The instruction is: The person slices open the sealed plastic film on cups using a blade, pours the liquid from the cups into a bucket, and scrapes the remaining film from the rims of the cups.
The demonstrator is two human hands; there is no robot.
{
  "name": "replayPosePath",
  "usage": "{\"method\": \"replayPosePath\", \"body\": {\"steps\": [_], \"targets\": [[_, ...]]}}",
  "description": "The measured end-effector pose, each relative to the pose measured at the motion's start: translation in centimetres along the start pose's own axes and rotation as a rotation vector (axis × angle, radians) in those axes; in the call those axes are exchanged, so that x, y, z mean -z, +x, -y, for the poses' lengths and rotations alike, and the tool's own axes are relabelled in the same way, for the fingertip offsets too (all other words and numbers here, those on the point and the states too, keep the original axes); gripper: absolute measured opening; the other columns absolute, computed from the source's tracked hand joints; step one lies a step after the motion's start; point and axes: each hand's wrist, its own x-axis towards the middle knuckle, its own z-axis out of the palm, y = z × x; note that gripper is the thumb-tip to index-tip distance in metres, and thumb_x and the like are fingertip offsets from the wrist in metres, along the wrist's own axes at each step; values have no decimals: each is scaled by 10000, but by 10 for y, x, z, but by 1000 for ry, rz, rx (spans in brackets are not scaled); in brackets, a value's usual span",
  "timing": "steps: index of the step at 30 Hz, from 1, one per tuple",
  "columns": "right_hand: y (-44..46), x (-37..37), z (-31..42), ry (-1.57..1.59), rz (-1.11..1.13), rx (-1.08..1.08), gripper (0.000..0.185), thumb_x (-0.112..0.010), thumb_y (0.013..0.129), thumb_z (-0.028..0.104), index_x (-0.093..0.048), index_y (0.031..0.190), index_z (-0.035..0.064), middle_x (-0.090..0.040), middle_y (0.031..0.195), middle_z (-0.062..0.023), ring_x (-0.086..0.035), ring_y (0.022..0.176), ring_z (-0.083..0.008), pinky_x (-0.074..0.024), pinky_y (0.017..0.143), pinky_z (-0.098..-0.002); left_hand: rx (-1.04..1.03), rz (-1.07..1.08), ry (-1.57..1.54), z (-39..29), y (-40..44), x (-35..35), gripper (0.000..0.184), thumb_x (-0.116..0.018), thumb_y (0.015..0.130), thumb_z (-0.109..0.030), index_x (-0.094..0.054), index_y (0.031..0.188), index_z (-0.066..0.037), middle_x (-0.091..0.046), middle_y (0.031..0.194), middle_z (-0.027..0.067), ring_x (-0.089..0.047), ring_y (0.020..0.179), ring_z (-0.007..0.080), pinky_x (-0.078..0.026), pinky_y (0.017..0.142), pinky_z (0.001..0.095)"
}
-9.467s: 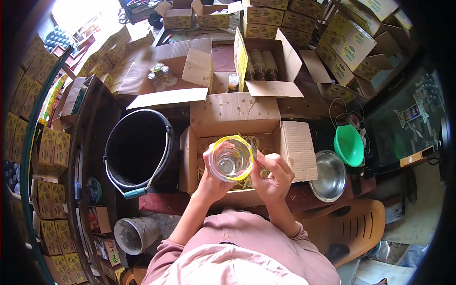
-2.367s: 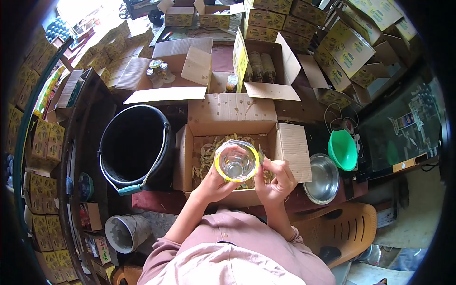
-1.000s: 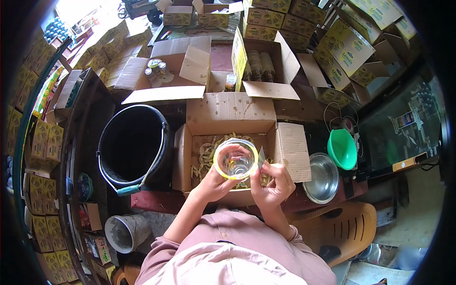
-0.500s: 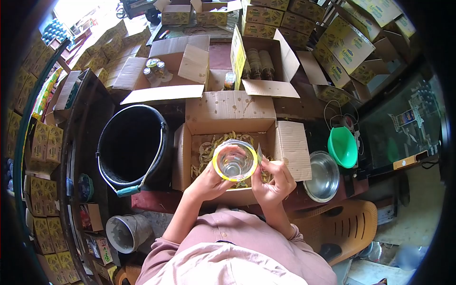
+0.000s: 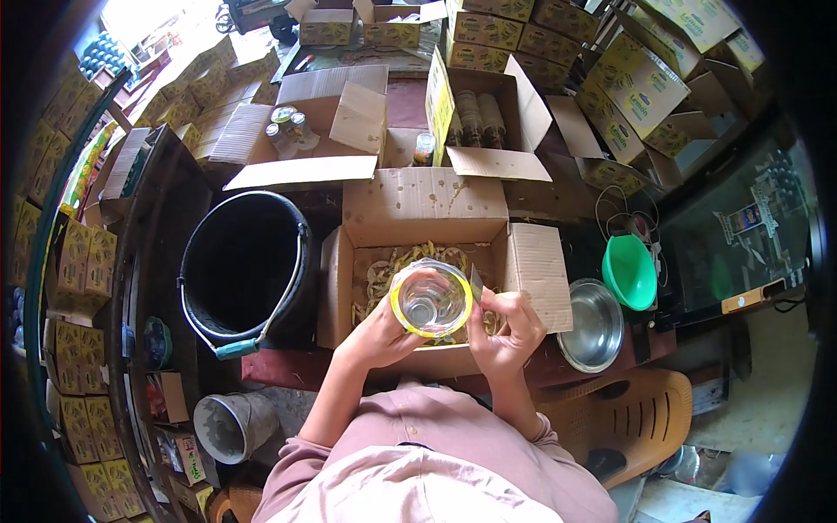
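My left hand [image 5: 380, 336] is wrapped round the side of a clear plastic jar [image 5: 427, 307] with a yellow rim, its mouth turned up towards me. No contents show inside it. On the jar's right side, my right hand [image 5: 509, 335] pinches a thin, flat label-like piece [image 5: 476, 284] between thumb and finger. That piece stands up along the rim; I cannot tell whether it is stuck to the jar. Both hands are above the near side of an open cardboard box [image 5: 425, 205], which holds many curled, yellowish strips [image 5: 377, 277].
A black bucket [image 5: 196, 288] stands left of the box. On the right are a steel bowl [image 5: 591, 327] and a green plastic bowl [image 5: 629, 272]. Behind, one open carton [image 5: 305, 171] holds jars, another [image 5: 497, 162] brown-filled containers. An orange chair [image 5: 645, 410] is at lower right.
My right hand has shifted slightly to the right, still pinching the label-like piece. The jar stays in my left hand, nearly unmoved.
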Motion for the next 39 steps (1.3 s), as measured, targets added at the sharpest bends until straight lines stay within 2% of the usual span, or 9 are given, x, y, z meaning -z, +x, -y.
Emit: {"method": "replayPosePath", "body": {"steps": [15, 19, 24, 28, 33, 39], "targets": [[3, 2, -5, 35, 51, -21, 232, -644, 617, -97, -636, 817, 21, -594, 678, -81, -591, 587, -160, -468, 533, -244, 8, 112, 33, 3, -2, 6, 616, -627, 718, -119, -331, 1248, -13, -408, 1215, 172, -388, 1177, 288, -291, 1006, 357], [5, 5, -5, 46, 71, -30, 220, -651, 596, -101, -614, 788, 1, -583, 657, -67, -563, 576, -147, -421, 519, -231, 9, 126, -60, 3, -2, 3, 635, -645, 705, -150, -338, 1243, -11, -415, 1205, 161, -410, 1145, 275, -300, 991, 348], [3, 4, -9, 76, 82, -26, 229, -649, 598, -104, -619, 798, 3, -582, 659, -67, -563, 579, -148, -423, 525, -231, -47, 177, -107, -2, 5, 9, 603, -641, 682, -159, -381, 1204, -6, -444, 1148, 146, -449, 1075, 268, -326, 960, 341], [8, 3, -8, 80, 127, -8, 253, -654, 627, -93, -636, 852, 21, -591, 680, -84, -598, 603, -158, -465, 541, -237, -24, 134, -260, -1, 5, 3, 561, -629, 672, -156, -411, 1167, -10, -447, 1129, 132, -463, 1047, 235, -344, 942, 336], [5, 1, -8, 140, 76, -122, 230, -667, 642, -62, -635, 858, 10, -592, 669, -82, -598, 600, -144, -466, 537, -234, 72, 44, -465, 4, 2, -6, 545, -628, 672, -165, -424, 1156, -21, -442, 1129, 107, -461, 1045, 198, -349, 936, 328], [-4, 1, 5, 39, -3, -82, 195, -676, 654, -35, -633, 838, 14, -597, 656, -81, -590, 559, -141, -470, 517, -241, 66, -10, -558, 8, 2, -4, 614, -628, 737, -204, -319, 1239, -32, -429, 1145, 113, -445, 1051, 168, -338, 936, 315]]}}
